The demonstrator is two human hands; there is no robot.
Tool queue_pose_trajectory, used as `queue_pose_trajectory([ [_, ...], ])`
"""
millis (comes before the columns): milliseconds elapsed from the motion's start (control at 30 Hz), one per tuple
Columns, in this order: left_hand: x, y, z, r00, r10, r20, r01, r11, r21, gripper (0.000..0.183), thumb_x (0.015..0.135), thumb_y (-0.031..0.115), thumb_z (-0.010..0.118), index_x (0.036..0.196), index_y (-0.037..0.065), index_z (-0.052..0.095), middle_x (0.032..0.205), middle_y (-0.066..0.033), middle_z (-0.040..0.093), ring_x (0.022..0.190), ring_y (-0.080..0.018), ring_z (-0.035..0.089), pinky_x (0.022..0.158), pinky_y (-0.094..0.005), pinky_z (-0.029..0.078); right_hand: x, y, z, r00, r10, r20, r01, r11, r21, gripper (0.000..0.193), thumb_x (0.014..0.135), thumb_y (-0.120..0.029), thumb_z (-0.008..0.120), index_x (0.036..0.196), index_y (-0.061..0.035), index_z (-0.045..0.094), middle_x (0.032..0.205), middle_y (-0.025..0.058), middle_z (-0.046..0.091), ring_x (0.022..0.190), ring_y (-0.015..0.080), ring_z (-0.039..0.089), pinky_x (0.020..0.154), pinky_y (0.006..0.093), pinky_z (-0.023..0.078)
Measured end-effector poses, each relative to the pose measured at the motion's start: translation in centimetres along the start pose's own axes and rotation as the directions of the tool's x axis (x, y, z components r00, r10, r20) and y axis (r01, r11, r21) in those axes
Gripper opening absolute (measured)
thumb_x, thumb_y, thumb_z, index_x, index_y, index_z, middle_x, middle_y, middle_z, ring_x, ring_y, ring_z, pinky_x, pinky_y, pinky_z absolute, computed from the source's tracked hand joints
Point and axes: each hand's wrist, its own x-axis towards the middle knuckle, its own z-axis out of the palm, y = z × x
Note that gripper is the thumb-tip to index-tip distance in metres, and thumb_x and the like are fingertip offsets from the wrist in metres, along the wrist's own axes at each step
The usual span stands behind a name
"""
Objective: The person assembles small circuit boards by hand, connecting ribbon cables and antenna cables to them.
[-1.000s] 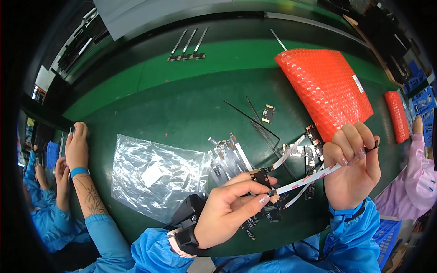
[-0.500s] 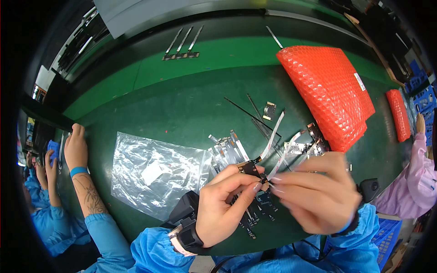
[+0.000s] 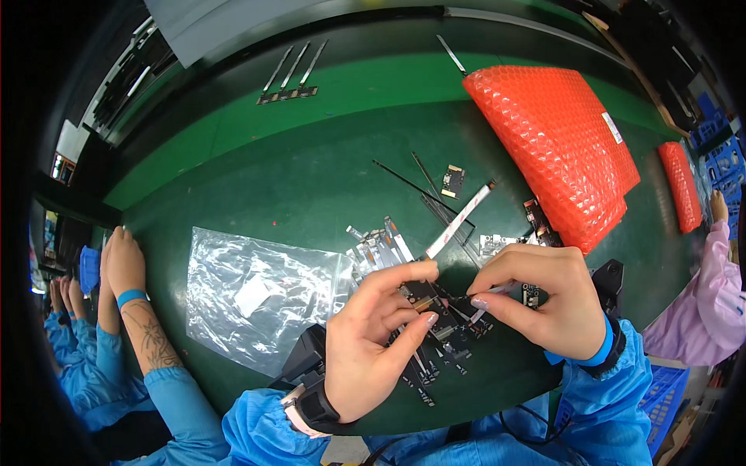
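Note:
My left hand [image 3: 377, 334] is curled around a small dark circuit board [image 3: 422, 297], its thumb and index finger spread at either side. Running up and right from the left index fingertip is a white ribbon cable [image 3: 460, 221]. My right hand [image 3: 540, 299] pinches another flat ribbon cable [image 3: 501, 290] between thumb and index finger, just right of the board; its dark end is partly hidden. Beneath both hands lie more small dark boards [image 3: 454, 338], and a bunch of ribbon cables [image 3: 381, 252] spreads beside the left fingers.
A clear plastic bag [image 3: 264, 299] lies left on the green table. Red bubble-wrap packaging [image 3: 556, 147] sits at right. Several thin black strips [image 3: 416, 186] and a loose board [image 3: 453, 181] lie ahead. Three boards with cables [image 3: 287, 95] rest farther back. A co-worker's arm [image 3: 148, 326] reaches in at left.
My right hand, blurred before, has moved slightly right and now pinches the cable clearly. My left index finger and thumb have spread farther apart. The whole view has shifted slightly.

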Motion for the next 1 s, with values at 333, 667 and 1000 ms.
queue_pose_trajectory([
  [333, 0.1, 0.5, 0.0, 0.992, -0.085, -0.094, 0.072, 0.988, -0.139, 0.088, 0.073, -0.016, 0.056, 0.138, 0.014, 0.005, 0.094, -0.0109, 0.050, 0.088, -0.0160, 0.058, 0.079, -0.0266, 0.049, -0.3, 0.7, 0.8, 0.997, 0.062, 0.035, -0.063, 0.998, 0.025, 0.009, 0.068, -0.009, 0.069, 0.074, -0.0056, 0.062, 0.066, 0.0032, 0.060, 0.051, 0.0151, 0.049, 0.056, 0.0262, 0.040],
  [667, -0.2, 0.7, 0.6, 0.990, -0.083, -0.111, 0.068, 0.989, -0.130, 0.086, 0.072, -0.016, 0.058, 0.137, 0.011, 0.008, 0.092, -0.0091, 0.052, 0.087, -0.0135, 0.057, 0.079, -0.0254, 0.049, -0.8, 1.0, 2.4, 0.995, 0.013, -0.103, -0.011, 1.000, 0.024, 0.010, 0.068, -0.008, 0.070, 0.074, -0.0044, 0.062, 0.067, 0.0047, 0.061, 0.055, 0.0160, 0.056, 0.060, 0.0252, 0.042],
  [1000, 0.0, 0.6, 1.4, 0.990, -0.033, -0.134, 0.023, 0.997, -0.077, 0.083, 0.072, -0.014, 0.060, 0.135, 0.006, 0.010, 0.090, -0.0109, 0.057, 0.088, -0.0145, 0.057, 0.081, -0.0296, 0.050, -0.8, 1.3, 1.7, 0.991, -0.091, -0.099, 0.087, 0.995, -0.047, 0.014, 0.066, -0.007, 0.070, 0.075, -0.0045, 0.061, 0.065, 0.0035, 0.058, 0.057, 0.0184, 0.053, 0.061, 0.0281, 0.040],
])
